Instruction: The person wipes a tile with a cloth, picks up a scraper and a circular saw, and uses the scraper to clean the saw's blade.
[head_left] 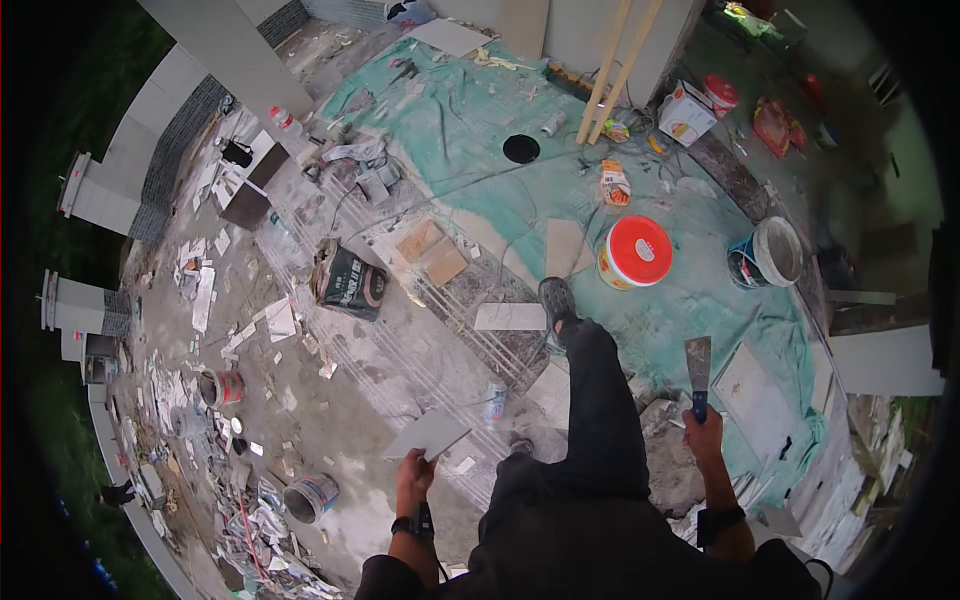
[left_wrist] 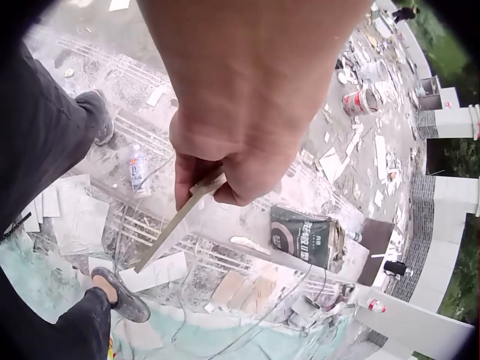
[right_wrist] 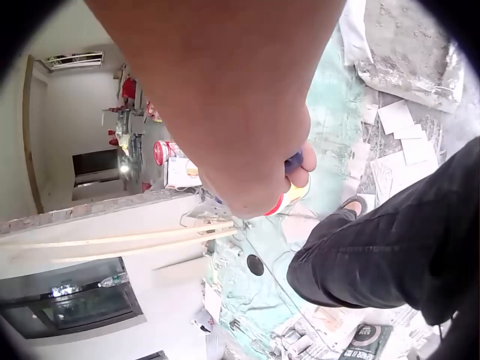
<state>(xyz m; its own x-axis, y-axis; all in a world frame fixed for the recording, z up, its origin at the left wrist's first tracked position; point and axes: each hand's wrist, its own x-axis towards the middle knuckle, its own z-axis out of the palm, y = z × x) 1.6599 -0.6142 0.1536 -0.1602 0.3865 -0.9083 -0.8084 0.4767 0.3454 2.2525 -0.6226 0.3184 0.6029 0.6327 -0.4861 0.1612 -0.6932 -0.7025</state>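
So my left hand (head_left: 415, 470) is pinching a flat, pale grey, four-sided tile (head_left: 428, 436) by its near edge, up over the dusty grey floor (head_left: 365, 400), left of my leg. I'd guess it's stiff and fairly light but brittle, with dust making it a bit slick, so I'd hold it mid-edge and keep off the corners. My right hand (head_left: 703, 432) has its fingers curled round the dark blue handle of a scraper with a wide, flat metal blade (head_left: 698, 360); handle's the place to grab, the blade looks thin and maybe a bit springy. Head view gives the tile's broad face and the whole blade. Left wrist view gets the tile nearly edge-on, so you can see its thickness, while the right wrist one shows just a bit of blue handle, blade hidden.
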